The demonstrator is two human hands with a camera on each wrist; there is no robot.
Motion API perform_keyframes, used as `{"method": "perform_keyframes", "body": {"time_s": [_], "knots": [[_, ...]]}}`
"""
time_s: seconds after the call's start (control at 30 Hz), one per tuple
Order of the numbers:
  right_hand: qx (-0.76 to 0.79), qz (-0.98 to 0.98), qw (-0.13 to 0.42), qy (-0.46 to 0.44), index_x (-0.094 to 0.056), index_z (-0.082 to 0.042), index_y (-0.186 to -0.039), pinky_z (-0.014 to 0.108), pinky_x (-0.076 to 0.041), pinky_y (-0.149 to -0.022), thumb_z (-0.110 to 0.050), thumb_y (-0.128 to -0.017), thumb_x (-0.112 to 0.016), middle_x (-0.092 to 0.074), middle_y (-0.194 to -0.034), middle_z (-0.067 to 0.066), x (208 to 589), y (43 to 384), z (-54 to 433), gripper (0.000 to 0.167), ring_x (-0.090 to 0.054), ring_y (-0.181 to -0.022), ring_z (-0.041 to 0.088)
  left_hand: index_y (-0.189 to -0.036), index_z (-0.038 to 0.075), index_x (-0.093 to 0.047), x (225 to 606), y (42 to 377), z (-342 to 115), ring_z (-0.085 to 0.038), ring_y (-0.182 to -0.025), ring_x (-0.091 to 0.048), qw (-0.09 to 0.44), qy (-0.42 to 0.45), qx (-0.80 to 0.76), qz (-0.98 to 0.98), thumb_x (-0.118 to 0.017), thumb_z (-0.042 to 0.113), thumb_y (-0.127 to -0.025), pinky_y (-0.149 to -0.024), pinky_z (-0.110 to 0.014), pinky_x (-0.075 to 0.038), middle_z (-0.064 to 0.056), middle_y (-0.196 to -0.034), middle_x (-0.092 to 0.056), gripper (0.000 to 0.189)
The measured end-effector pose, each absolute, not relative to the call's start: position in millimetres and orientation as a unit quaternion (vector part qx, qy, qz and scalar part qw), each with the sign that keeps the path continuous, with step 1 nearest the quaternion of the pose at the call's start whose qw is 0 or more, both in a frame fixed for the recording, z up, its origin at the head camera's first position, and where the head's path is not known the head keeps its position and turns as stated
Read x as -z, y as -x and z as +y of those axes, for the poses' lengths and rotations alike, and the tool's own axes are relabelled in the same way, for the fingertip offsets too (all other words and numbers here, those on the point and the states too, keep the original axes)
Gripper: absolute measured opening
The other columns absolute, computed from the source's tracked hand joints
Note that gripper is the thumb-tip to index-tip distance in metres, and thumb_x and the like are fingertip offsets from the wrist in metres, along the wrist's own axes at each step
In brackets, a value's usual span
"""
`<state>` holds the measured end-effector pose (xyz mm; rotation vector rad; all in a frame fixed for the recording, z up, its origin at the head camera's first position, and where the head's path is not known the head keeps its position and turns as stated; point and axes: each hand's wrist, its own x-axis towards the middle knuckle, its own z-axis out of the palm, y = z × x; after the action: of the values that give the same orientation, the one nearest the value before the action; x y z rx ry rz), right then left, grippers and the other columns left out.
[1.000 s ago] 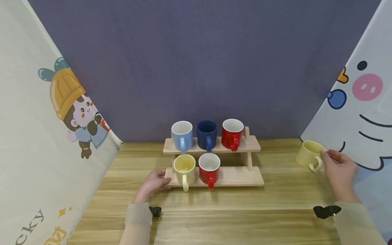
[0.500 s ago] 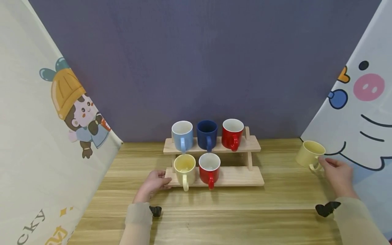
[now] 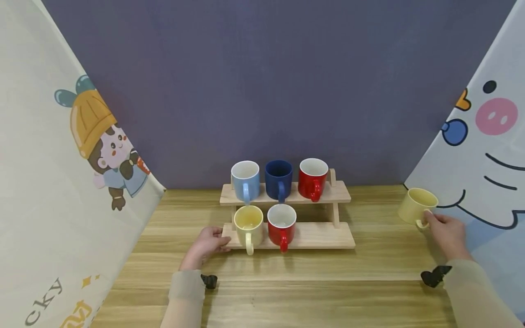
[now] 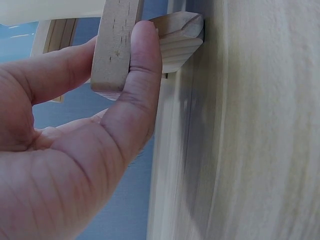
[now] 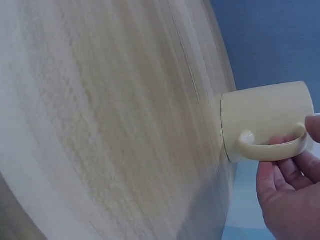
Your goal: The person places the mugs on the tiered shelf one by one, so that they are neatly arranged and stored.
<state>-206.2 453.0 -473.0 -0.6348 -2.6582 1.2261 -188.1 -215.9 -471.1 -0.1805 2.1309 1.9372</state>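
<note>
My left hand (image 3: 206, 245) pinches the left end of the lower board of a two-tier wooden shelf (image 3: 320, 234); the left wrist view shows thumb and finger on either side of the board end (image 4: 116, 47). At the far right, my right hand (image 3: 448, 234) holds the handle of a pale yellow mug (image 3: 412, 207) standing on the table. Its fingers (image 5: 292, 172) reach through the handle (image 5: 272, 151) in the right wrist view, with the thumb near the handle's top. On the lower board stand another yellow mug (image 3: 248, 228) and a red mug (image 3: 280, 230).
On the upper board are a light blue mug (image 3: 246, 182), a dark blue mug (image 3: 278, 182) and a red mug (image 3: 312, 181). The wooden table (image 3: 287, 291) meets a dark cloth backdrop (image 3: 279, 91). Printed cloths hang at the left (image 3: 37, 182) and right (image 3: 500, 182).
My right hand has shifted left and slightly down, from the yellow mug's rim side to around its handle. The left hand keeps its grip on the shelf.
</note>
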Motion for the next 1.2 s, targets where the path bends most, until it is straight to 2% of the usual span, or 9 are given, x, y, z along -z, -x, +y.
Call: {"method": "perform_keyframes", "body": {"time_s": [0.13, 0.2, 0.3, 0.47, 0.57, 0.7, 0.8, 1.03, 1.2], "knots": [[-0.406, -0.888, 0.072, 0.203, -0.056, 0.015, -0.133, 0.029, -0.041, -0.07, -0.049, -0.106, -0.042, -0.054, -0.131, 0.034, 472.7, 207.0, 454.4, 0.071, -0.048, -0.108, 0.037, -0.126, -0.024, -0.05, 471.3, 187.9, -215.5, -0.027, -0.079, -0.063, 0.127, 0.062, -0.664, 0.734, -0.064, -0.011, -0.095, -0.078, -0.044, -0.064, -0.022, -0.099, -0.058, 0.036], [-0.417, -0.883, 0.064, 0.207, -0.057, 0.015, -0.133, 0.034, -0.045, -0.077, -0.051, -0.105, -0.042, -0.06, -0.125, 0.027, 472.7, 207.4, 455.9, 0.073, -0.048, -0.108, 0.034, -0.126, -0.024, -0.05, 471.5, 187.8, -215.2, -0.027, -0.079, -0.064, 0.127, 0.062, -0.665, 0.734, -0.063, -0.011, -0.095, -0.078, -0.044, -0.064, -0.022, -0.099, -0.059, 0.036], [-0.426, -0.879, 0.057, 0.207, -0.056, 0.014, -0.134, 0.035, -0.045, -0.08, -0.053, -0.105, -0.041, -0.065, -0.114, 0.018, 472.9, 207.5, 458.0, 0.075, -0.049, -0.105, 0.029, -0.126, -0.024, -0.049, 471.2, 187.3, -214.9, -0.026, -0.08, -0.064, 0.128, 0.059, -0.665, 0.733, -0.063, -0.011, -0.096, -0.078, -0.044, -0.064, -0.023, -0.101, -0.059, 0.036], [-0.427, -0.881, 0.063, 0.192, -0.058, 0.018, -0.129, 0.026, -0.039, -0.069, -0.052, -0.105, -0.044, -0.068, -0.099, 0.009, 474.0, 206.7, 460.2, 0.075, -0.05, -0.096, 0.024, -0.128, -0.025, -0.047, 469.8, 186.4, -214.7, -0.027, -0.079, -0.063, 0.13, 0.061, -0.665, 0.733, -0.063, -0.011, -0.096, -0.078, -0.044, -0.064, -0.023, -0.101, -0.057, 0.039], [-0.428, -0.884, 0.067, 0.177, -0.061, 0.018, -0.123, 0.024, -0.04, -0.065, -0.051, -0.105, -0.046, -0.068, -0.093, 0.004, 476.8, 207.0, 462.4, 0.073, -0.052, -0.086, 0.015, -0.128, -0.025, -0.046, 470.4, 187.0, -214.4, -0.026, -0.078, -0.062, 0.13, 0.066, -0.666, 0.732, -0.063, -0.011, -0.096, -0.078, -0.043, -0.064, -0.023, -0.101, -0.056, 0.039], [-0.427, -0.888, 0.064, 0.157, -0.062, 0.017, -0.121, 0.021, -0.045, -0.062, -0.051, -0.105, -0.046, -0.068, -0.094, 0.005, 481.0, 208.1, 464.8, 0.072, -0.051, -0.078, 0.002, -0.127, -0.025, -0.046, 471.5, 187.9, -213.7, -0.024, -0.077, -0.062, 0.129, 0.071, -0.668, 0.729, -0.062, -0.012, -0.096, -0.078, -0.043, -0.064, -0.022, -0.1, -0.056, 0.038], [-0.438, -0.884, 0.061, 0.149, -0.061, 0.017, -0.121, 0.016, -0.045, -0.06, -0.052, -0.105, -0.046, -0.067, -0.091, -0.002, 483.3, 208.4, 463.8, 0.072, -0.051, -0.077, -0.003, -0.128, -0.025, -0.046, 471.0, 187.5, -213.3, -0.024, -0.078, -0.062, 0.128, 0.072, -0.67, 0.727, -0.062, -0.012, -0.095, -0.078, -0.043, -0.064, -0.023, -0.101, -0.056, 0.039], [-0.53, -0.832, 0.065, 0.153, -0.056, 0.013, -0.128, 0.009, -0.05, -0.063, -0.051, -0.103, -0.052, -0.063, -0.086, -0.021, 487.5, 210.9, 454.0, 0.069, -0.052, -0.085, -0.005, -0.129, -0.025, -0.045, 469.0, 186.7, -213.4, -0.026, -0.08, -0.064, 0.128, 0.067, -0.67, 0.728, -0.061, -0.011, -0.096, -0.079, -0.044, -0.064, -0.024, -0.103, -0.057, 0.039], [-0.57, -0.803, 0.077, 0.158, -0.069, -0.002, -0.109, 0.011, -0.051, -0.065, -0.05, -0.1, -0.058, -0.067, -0.085, -0.017, 485.2, 207.3, 441.1, 0.051, -0.053, -0.087, 0.0, -0.127, -0.025, -0.047, 467.4, 185.5, -214.1, -0.026, -0.08, -0.065, 0.126, 0.064, -0.668, 0.731, -0.061, -0.011, -0.096, -0.079, -0.044, -0.064, -0.024, -0.103, -0.059, 0.036]]}}
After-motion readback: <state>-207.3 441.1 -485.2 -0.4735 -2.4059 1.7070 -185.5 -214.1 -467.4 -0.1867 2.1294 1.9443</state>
